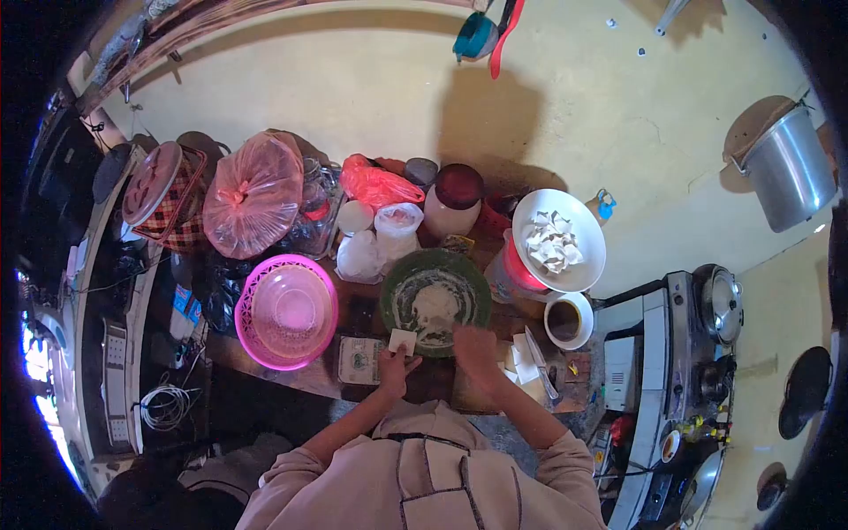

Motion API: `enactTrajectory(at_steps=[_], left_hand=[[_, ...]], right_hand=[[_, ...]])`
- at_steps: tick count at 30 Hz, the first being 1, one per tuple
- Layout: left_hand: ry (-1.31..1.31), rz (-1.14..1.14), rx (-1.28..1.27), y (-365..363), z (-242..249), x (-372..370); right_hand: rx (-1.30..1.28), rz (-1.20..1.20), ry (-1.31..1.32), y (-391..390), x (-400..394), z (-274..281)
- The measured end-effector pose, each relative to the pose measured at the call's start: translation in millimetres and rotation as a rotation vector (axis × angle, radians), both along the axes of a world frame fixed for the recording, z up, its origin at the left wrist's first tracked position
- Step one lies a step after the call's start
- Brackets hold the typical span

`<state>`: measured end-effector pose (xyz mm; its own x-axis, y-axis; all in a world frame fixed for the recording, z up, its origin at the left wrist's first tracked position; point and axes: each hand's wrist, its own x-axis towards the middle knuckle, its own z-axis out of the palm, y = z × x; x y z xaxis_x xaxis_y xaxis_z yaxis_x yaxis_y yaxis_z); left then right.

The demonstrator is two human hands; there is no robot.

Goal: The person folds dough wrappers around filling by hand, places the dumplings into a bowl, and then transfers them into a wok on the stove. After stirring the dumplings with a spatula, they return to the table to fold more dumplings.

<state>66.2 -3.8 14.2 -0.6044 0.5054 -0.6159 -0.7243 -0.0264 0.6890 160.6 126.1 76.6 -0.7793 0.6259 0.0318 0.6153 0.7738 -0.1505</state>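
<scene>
My left hand [394,368] pinches a small pale square wrapper [403,342] at the near left rim of a green bowl [480,285]. A whitish, floury filling [435,305] lies in the bowl and smears its inner wall. My right hand [475,349] is closed at the bowl's near right rim; whatever its fingers hold is hidden. Just right of that hand, more pale square wrappers [525,360] lie on a board beside a knife [541,362]. Folded white pieces [555,243] are heaped in a white bowl [590,227] at the back right.
A pink basket [245,331] stands left, near a box-shaped item [360,360]. A cup of dark liquid [564,321] sits right. Along the wall are a red plastic bag [380,183], a jar with a dark red lid [453,208] and white bags [359,256]. A stove [680,336] is far right.
</scene>
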Motion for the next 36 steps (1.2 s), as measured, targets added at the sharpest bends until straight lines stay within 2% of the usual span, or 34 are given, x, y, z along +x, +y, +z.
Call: enactTrajectory(at_steps=[3, 6, 9, 12, 14, 17, 21, 24, 27, 30, 33, 36], left_hand=[[-0.005, -0.022, -0.010, 1, -11, 0], [0.006, -0.030, -0.003, 1, -14, -2], [-0.037, -0.028, 0.007, -1, -10, -1], [-0.005, -0.017, 0.038, -1, -16, 1], [-0.033, 0.016, 0.058, 2, -30, 1], [-0.054, 0.025, 0.043, 2, -26, 6], [-0.055, 0.049, -0.036, 8, -6, 5], [-0.061, 0.013, 0.047, 7, -17, 8], [-0.062, 0.022, 0.033, 9, -12, 7], [-0.100, -0.005, 0.006, 10, -13, 7], [-0.069, -0.002, 0.044, 10, -8, 9], [-0.067, -0.023, 0.004, 10, -5, 9]], right_hand=[[0.048, 0.145, -0.045, 9, 4, -22], [0.067, 0.181, -0.016, 1, 2, -34], [0.076, -0.007, -0.051, 11, -6, -28], [0.091, 0.159, -0.024, -7, -3, -41], [0.019, 0.110, -0.022, 4, -5, -38], [-0.013, 0.052, -0.042, 3, 1, -47], [-0.027, 0.087, -0.040, -1, 3, -22], [-0.117, -0.062, -0.127, 10, 2, -37], [-0.025, 0.098, 0.061, -2, 10, -37], [-0.107, -0.045, -0.084, 8, 7, -18], [-0.072, 0.041, -0.099, -14, 2, -31], [-0.094, -0.044, -0.039, 0, 0, -24]])
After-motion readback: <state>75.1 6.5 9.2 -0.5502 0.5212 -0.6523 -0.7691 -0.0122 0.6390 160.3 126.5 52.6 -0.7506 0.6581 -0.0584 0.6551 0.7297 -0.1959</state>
